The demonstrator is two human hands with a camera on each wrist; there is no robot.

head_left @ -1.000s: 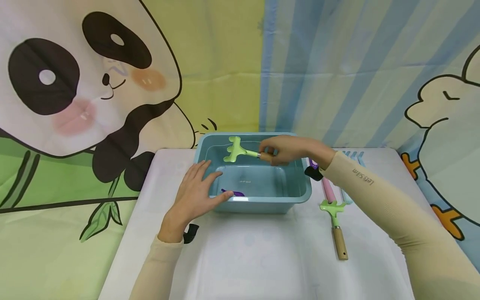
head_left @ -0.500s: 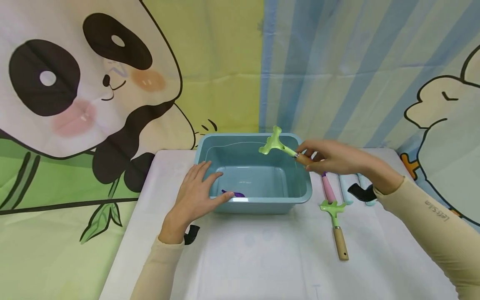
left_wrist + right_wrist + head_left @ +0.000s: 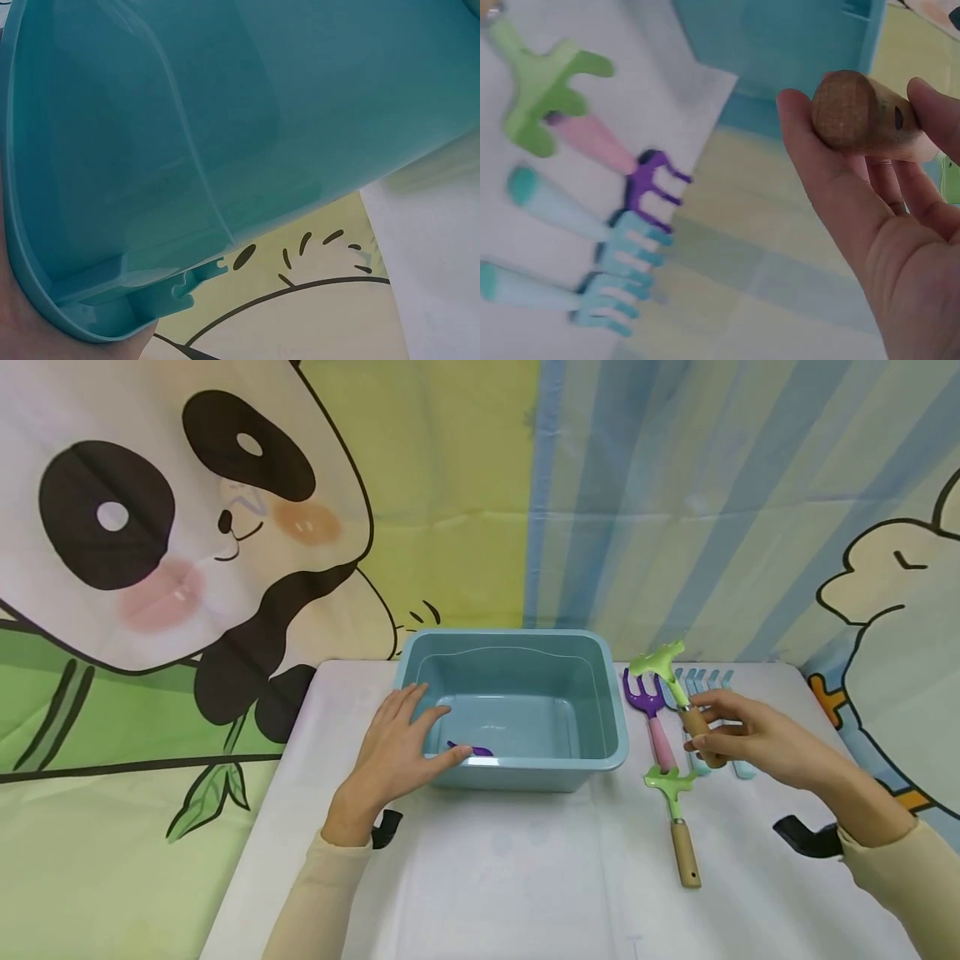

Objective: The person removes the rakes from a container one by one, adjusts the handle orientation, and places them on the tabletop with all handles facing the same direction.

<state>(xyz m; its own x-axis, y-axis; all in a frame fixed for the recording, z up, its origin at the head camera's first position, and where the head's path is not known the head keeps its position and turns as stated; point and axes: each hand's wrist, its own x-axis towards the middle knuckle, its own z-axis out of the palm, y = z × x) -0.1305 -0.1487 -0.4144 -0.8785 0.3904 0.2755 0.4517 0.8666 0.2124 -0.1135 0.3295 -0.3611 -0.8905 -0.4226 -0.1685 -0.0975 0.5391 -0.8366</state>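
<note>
My right hand [image 3: 757,739] holds a green hand rake [image 3: 660,664] by its wooden handle, raised over the tools at the right of the table. In the right wrist view the butt of that handle [image 3: 845,112] sits between thumb and fingers. My left hand [image 3: 397,747] rests at the near left corner of a blue plastic basin [image 3: 525,763], fingers spread and thumb on the front rim; the left wrist view shows the basin wall [image 3: 225,120] close up. A purple piece [image 3: 480,751] lies inside the basin, partly hidden by the rim.
Right of the basin lie a purple fork [image 3: 643,697] with a pink handle, two light blue rakes [image 3: 626,244] and another green hand rake [image 3: 684,852], whose head touches the pink handle. A white cloth covers the table [image 3: 517,868]. Behind hangs a printed curtain [image 3: 465,485].
My right hand has carried the green hand rake from above the basin rightward over the other tools, tilting its head upward. The left hand stays at the basin corner.
</note>
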